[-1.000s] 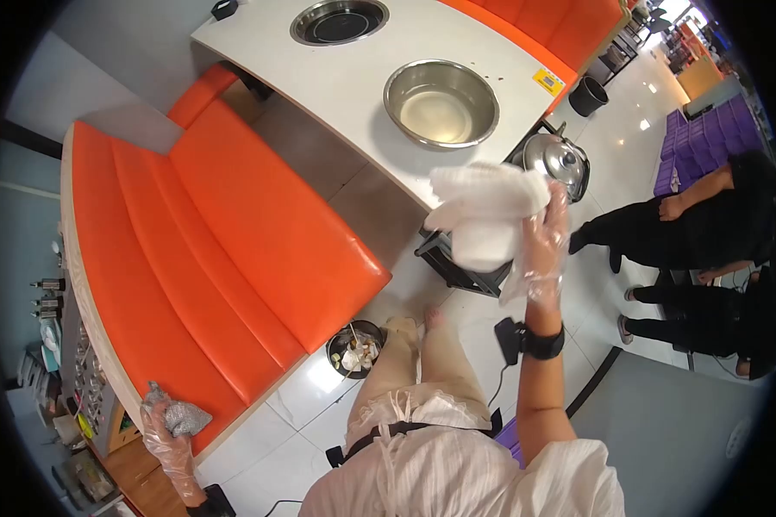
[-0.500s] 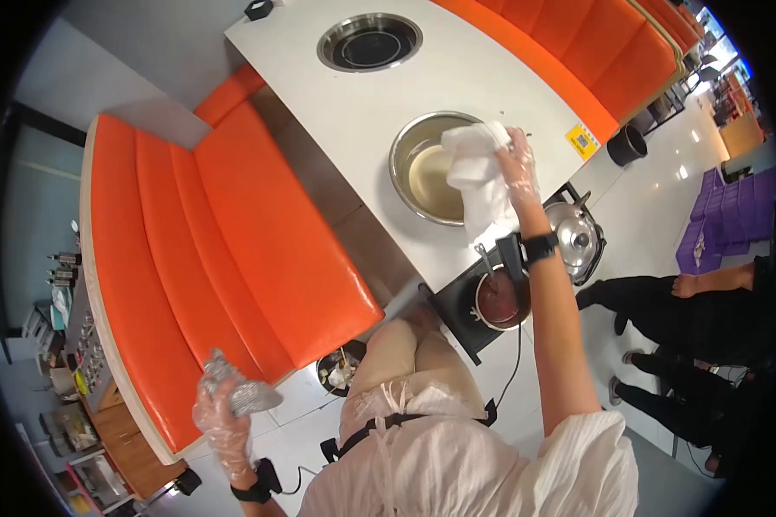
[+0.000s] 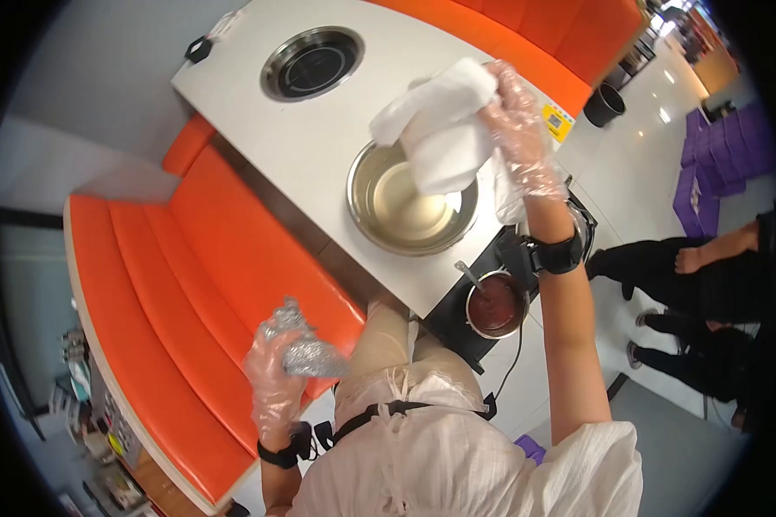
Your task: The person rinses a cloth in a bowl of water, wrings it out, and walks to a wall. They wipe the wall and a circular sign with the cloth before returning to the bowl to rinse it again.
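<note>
Dripping looks the risk: the right hand [image 3: 522, 129] is gripping a bunched white cloth [image 3: 435, 129] just above the basin [image 3: 358, 194] on the desk [image 3: 319, 138], so drips could be landing in the pot [image 3: 494, 306] of red liquid below. The left hand [image 3: 276, 388] is clutching a scrubber [image 3: 312, 358] over the orange seat [image 3: 233, 258].

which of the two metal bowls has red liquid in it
The small pot on the dark stand beside the table. The large steel basin on the tabletop holds only pale liquid.
</note>
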`<action>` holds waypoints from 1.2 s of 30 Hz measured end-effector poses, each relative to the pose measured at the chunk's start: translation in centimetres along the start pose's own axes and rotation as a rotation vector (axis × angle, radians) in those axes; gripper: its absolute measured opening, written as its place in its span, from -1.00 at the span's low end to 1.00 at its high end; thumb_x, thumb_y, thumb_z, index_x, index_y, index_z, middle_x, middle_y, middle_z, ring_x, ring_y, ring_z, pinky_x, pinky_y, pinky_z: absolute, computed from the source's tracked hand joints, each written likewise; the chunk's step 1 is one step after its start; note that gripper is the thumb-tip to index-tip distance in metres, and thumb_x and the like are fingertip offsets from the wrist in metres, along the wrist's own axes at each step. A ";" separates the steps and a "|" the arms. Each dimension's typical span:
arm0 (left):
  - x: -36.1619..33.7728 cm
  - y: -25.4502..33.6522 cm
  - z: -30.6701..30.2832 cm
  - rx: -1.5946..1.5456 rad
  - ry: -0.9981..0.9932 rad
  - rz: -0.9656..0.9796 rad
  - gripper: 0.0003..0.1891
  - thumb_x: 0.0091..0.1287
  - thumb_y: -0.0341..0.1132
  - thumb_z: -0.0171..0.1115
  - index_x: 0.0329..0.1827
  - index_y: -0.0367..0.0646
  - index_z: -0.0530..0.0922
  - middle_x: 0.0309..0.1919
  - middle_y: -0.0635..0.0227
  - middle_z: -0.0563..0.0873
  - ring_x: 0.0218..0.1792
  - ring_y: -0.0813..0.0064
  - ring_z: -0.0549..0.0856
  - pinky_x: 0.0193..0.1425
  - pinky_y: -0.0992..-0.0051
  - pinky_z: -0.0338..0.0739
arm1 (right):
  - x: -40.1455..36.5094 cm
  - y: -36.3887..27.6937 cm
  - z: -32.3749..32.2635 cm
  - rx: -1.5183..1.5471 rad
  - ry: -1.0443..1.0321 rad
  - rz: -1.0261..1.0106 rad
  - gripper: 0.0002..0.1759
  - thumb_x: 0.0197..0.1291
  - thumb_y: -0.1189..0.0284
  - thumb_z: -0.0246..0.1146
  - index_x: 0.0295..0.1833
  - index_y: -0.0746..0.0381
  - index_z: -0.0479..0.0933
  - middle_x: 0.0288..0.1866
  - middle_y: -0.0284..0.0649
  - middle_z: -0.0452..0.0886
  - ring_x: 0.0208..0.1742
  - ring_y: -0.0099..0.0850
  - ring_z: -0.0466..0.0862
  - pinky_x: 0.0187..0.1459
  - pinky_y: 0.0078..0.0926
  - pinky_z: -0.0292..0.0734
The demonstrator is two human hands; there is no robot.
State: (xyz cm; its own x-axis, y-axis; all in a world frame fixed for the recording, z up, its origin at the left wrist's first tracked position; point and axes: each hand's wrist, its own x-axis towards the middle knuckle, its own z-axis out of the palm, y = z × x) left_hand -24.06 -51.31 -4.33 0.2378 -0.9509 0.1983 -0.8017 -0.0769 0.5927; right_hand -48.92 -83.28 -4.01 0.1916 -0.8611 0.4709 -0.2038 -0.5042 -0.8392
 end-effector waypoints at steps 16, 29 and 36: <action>27.5 -6.8 17.7 -0.259 -0.856 0.242 -0.45 -0.08 -0.64 0.02 0.04 0.05 0.46 0.01 0.15 0.53 0.02 0.01 0.53 0.09 0.24 0.45 | -7.9 16.6 9.8 -0.439 -0.383 0.455 -0.54 -0.01 0.61 0.19 0.07 0.08 0.45 -0.06 -0.13 0.55 -0.02 -0.13 0.57 0.06 -0.28 0.47; 24.6 -6.1 28.2 0.551 -1.327 1.034 -0.41 0.20 -0.15 0.22 0.34 0.36 0.30 0.49 0.37 -0.03 0.42 0.04 0.15 0.34 0.02 0.29 | -13.0 8.2 6.4 -0.195 0.278 0.823 -0.48 0.17 0.60 0.14 0.28 0.12 0.34 0.18 -0.16 0.47 0.11 -0.32 0.55 0.12 -0.39 0.52; 23.5 -8.1 29.7 0.617 -1.270 1.130 -0.53 0.19 -0.38 0.15 0.19 0.24 0.49 0.50 0.47 -0.03 0.43 -0.06 0.07 0.28 -0.06 0.32 | -16.0 7.2 7.8 -0.101 0.472 0.824 -0.58 0.21 0.58 0.14 0.20 0.15 0.42 0.11 -0.20 0.53 0.05 -0.40 0.59 0.08 -0.45 0.54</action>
State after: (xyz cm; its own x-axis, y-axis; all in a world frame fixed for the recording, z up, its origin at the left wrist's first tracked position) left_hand -28.24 -81.93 -27.65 -0.7900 -0.2207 -0.5720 -0.3989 0.8935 0.2063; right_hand -45.94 -72.67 -19.75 -0.4513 -0.8745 -0.1778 -0.1879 0.2879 -0.9390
